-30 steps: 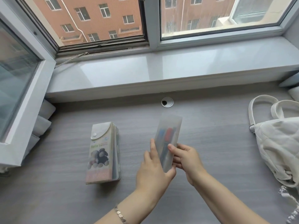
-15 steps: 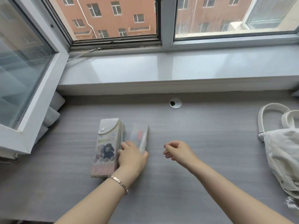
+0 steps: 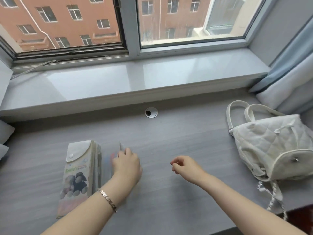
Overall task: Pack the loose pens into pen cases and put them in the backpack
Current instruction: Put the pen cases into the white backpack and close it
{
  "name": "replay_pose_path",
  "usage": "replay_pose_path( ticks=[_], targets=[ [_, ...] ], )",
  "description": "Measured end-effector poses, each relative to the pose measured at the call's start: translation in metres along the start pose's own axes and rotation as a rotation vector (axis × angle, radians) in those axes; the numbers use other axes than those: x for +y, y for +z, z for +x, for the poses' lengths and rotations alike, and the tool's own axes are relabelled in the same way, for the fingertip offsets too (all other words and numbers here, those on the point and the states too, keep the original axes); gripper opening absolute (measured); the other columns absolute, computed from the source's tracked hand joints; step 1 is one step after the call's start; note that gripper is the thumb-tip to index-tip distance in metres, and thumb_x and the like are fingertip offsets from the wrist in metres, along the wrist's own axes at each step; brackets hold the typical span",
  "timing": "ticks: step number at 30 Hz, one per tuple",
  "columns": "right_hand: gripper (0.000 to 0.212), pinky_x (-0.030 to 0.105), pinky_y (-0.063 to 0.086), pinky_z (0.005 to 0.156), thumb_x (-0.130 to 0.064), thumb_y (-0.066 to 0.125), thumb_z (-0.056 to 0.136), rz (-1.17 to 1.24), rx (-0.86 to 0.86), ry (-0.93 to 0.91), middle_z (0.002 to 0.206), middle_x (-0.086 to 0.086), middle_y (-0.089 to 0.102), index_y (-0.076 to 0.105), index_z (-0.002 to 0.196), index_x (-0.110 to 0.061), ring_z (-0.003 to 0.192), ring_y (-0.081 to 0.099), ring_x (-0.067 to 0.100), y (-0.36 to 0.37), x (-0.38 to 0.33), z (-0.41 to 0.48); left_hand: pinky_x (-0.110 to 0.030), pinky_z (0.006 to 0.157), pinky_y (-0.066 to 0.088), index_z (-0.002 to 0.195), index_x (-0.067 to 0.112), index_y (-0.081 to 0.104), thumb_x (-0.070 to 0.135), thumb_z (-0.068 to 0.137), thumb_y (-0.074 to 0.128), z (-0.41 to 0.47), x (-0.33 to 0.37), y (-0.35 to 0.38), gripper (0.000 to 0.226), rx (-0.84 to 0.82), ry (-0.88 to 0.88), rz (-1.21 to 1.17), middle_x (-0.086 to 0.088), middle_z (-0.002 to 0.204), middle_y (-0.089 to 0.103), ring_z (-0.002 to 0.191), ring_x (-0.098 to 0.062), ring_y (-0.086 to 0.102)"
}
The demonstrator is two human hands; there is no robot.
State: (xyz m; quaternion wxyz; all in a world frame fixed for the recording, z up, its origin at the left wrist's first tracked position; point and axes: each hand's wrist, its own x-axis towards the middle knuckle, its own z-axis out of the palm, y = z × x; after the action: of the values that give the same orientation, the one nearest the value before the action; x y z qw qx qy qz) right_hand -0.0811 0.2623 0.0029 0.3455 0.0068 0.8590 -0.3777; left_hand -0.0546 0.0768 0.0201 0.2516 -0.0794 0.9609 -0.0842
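Note:
A clear frosted pen case (image 3: pixel 108 160) with red and blue pens inside lies on the grey desk, right beside a printed pen case (image 3: pixel 77 173) with a snap flap. My left hand (image 3: pixel 127 165) lies over the clear case, fingers curled on its right edge; the case is blurred. My right hand (image 3: pixel 184 165) hovers above the desk to the right, fingers loosely curled, holding nothing. A white quilted backpack (image 3: pixel 271 146) lies on the desk at the far right, apart from both hands.
The grey desk (image 3: pixel 169 192) runs under a glossy window sill (image 3: pixel 135 82). A round cable grommet (image 3: pixel 151 112) sits at the desk's back. Blue and white curtains (image 3: pixel 291 70) hang at the right. White cushions (image 3: pixel 5 133) edge the left.
The clear case went from being held upright in both hands to lying beside the printed case under my left hand. My right hand let go and drew off to the right.

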Motion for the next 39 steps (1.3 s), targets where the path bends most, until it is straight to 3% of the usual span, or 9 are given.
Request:
replay_pose_path(
  ticks=[3,11,16,20,22,26,31,35,39],
  targets=[
    [0.02,0.027,0.047,0.082,-0.021,0.05,0.089,-0.149,0.143,-0.04,0.089,-0.006,0.062,0.066,0.101,-0.022,0.09,0.061,0.015,-0.046,0.013,-0.016,-0.032,0.085,0.042,0.117,0.013,0.052,0.036,0.095,0.038,0.005,0.032,-0.035,0.035,-0.035,0.182,-0.289,-0.008,0.123,0.055,0.113,-0.028,0.053],
    [0.014,0.028,0.041,0.078,-0.027,0.061,0.085,-0.512,0.639,-0.195,0.094,0.002,0.064,0.067,0.089,-0.014,0.095,0.057,0.019,-0.211,0.074,-0.078,-0.032,0.082,0.042,0.113,0.012,0.054,0.03,0.095,0.037,0.002,0.155,-0.103,0.031,0.217,0.433,-0.217,-0.01,0.118,0.059,0.107,-0.031,0.055],
    [0.041,0.026,0.039,0.075,-0.058,0.06,0.076,-0.881,0.461,-0.067,0.096,-0.005,0.056,0.061,0.092,-0.02,0.099,0.055,0.015,-0.255,0.149,-0.091,-0.03,0.071,0.037,0.101,0.011,0.057,0.028,0.094,0.038,-0.01,0.217,-0.113,0.027,0.243,0.499,-0.25,-0.009,0.106,0.063,0.099,-0.031,0.057],
    [0.046,0.03,0.039,0.071,-0.052,0.073,0.065,-0.772,0.462,-0.152,0.084,0.0,0.047,0.061,0.077,-0.01,0.093,0.054,0.026,-0.267,0.197,-0.076,-0.029,0.065,0.034,0.081,0.017,0.049,0.028,0.093,0.039,-0.018,0.244,-0.114,0.019,0.223,0.503,-0.376,-0.008,0.096,0.065,0.09,-0.03,0.058],
    [0.041,0.027,0.028,0.079,-0.05,0.076,0.062,-0.663,0.437,-0.227,0.085,-0.003,0.04,0.046,0.06,-0.022,0.091,0.045,0.021,-0.272,0.199,-0.066,-0.031,0.064,0.038,0.077,0.016,0.05,0.028,0.092,0.041,-0.021,0.25,-0.114,0.021,0.193,0.486,-0.475,-0.007,0.09,0.066,0.087,-0.029,0.058],
    [0.057,0.018,0.025,0.064,-0.049,0.076,0.062,-0.573,0.311,-0.436,0.065,-0.016,0.033,0.021,0.055,-0.034,0.073,0.03,0.001,-0.276,0.172,-0.065,-0.034,0.074,0.048,0.082,0.018,0.059,0.028,0.088,0.053,-0.031,0.259,-0.113,0.013,0.123,0.515,-0.753,0.008,0.071,0.057,0.077,-0.02,0.057],
    [0.052,0.023,0.026,0.054,-0.038,0.078,0.067,-0.437,0.263,-0.495,0.052,-0.007,0.035,0.031,0.051,-0.024,0.055,0.034,0.008,-0.283,0.095,-0.083,-0.024,0.081,0.046,0.113,0.026,0.054,0.036,0.084,0.064,-0.057,0.25,-0.134,0.033,0.183,0.636,-0.944,0.014,0.096,0.055,0.085,-0.008,0.056],
    [0.048,0.024,0.025,0.052,-0.045,0.073,0.069,-0.436,0.2,-0.528,0.052,-0.005,0.037,0.036,0.052,-0.02,0.053,0.032,0.008,-0.271,0.026,-0.097,-0.026,0.065,0.04,0.091,0.027,0.058,0.05,0.081,0.061,-0.075,0.211,-0.157,0.025,0.37,0.503,-0.94,0.012,0.078,0.06,0.075,-0.008,0.053],
    [0.046,0.023,0.024,0.051,-0.044,0.069,0.075,-0.362,0.085,-0.59,0.051,-0.007,0.034,0.037,0.052,-0.019,0.052,0.031,0.007,-0.242,-0.026,-0.082,-0.024,0.055,0.035,0.071,0.025,0.054,0.056,0.079,0.061,-0.073,0.16,-0.16,0.033,0.35,0.342,-1.042,0.012,0.061,0.055,0.062,-0.004,0.05]
  ],
)
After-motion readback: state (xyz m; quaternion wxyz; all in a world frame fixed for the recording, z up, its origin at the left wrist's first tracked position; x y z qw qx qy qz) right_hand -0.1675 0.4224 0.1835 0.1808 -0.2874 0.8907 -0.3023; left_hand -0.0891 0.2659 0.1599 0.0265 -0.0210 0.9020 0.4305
